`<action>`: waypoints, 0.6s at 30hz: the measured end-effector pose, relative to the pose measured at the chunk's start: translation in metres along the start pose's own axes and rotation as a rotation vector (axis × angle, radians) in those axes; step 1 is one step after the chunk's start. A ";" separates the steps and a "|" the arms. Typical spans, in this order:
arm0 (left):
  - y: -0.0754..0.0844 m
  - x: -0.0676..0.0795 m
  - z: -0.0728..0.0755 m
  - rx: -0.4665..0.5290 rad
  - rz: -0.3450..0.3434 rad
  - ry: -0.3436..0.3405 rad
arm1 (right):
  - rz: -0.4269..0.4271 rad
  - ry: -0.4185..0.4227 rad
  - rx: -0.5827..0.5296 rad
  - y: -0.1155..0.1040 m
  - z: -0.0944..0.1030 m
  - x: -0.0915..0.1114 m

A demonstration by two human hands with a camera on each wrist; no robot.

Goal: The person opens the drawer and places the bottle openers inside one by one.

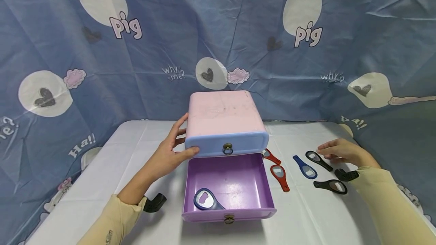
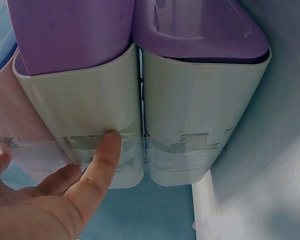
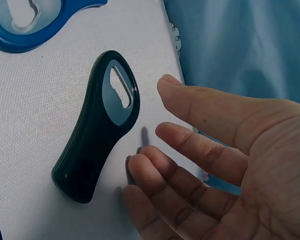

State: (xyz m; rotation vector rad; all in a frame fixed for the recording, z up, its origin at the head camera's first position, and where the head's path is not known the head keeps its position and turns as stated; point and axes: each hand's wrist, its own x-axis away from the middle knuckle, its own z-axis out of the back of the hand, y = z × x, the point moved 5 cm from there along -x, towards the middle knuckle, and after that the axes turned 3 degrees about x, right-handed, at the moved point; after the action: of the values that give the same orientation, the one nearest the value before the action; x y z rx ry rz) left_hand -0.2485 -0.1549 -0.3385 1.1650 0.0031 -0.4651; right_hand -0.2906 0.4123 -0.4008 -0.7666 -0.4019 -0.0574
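Steadying the drawer unit (image 1: 221, 114) mid-frame, likely against sliding, left hand (image 1: 168, 158) presses with extended fingers, while right hand (image 1: 345, 152), loose-fingered and empty, hovers near the upper black opener (image 1: 321, 162) at frame right.

L grip (image 1: 167, 156) is spread w/ thumb (image 1: 190, 152) out, R grip (image 1: 348, 152) (fingers (image 3: 146, 172) slightly bent) loose.
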 end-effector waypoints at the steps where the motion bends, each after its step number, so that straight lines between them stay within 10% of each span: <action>1: 0.000 0.000 0.000 -0.001 0.001 0.001 | 0.001 0.001 -0.002 0.001 0.000 0.000; 18: 0.000 0.001 0.000 -0.004 0.001 -0.001 | 0.008 -0.023 -0.206 0.019 -0.007 -0.007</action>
State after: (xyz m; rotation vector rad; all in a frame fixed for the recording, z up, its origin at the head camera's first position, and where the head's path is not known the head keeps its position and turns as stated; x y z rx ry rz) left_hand -0.2474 -0.1554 -0.3384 1.1613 0.0026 -0.4640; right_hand -0.2911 0.4206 -0.4207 -0.9724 -0.4187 -0.0832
